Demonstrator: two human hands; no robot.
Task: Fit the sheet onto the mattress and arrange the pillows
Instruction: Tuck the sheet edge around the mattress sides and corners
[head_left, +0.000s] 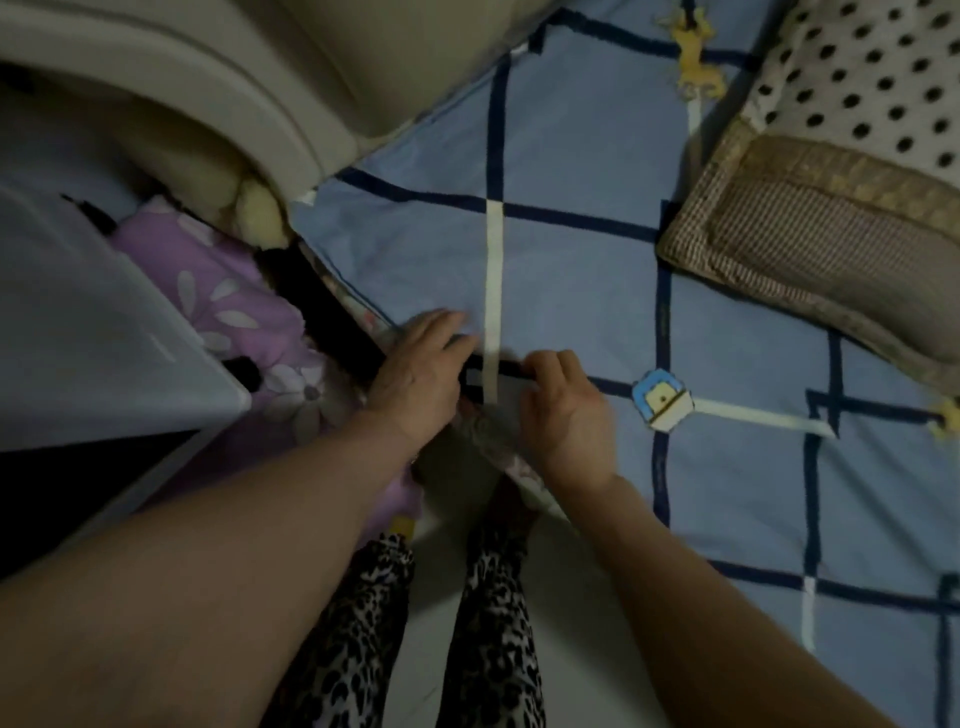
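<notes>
item: blue cotton sheet with navy and white grid lines (571, 249), spread over the mattress, near corner loose. my left hand (421, 374) lies flat on it; my right hand (566, 410) pinches its edge. step: corner fitting. next, probably: pull under. brown woven pillow (810, 218) lies well apart.

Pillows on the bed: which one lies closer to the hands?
The brown checked pillow, lying on the blue sheet, is closer to the right hand. The polka-dot pillow lies beyond it, at the top right corner.
</notes>
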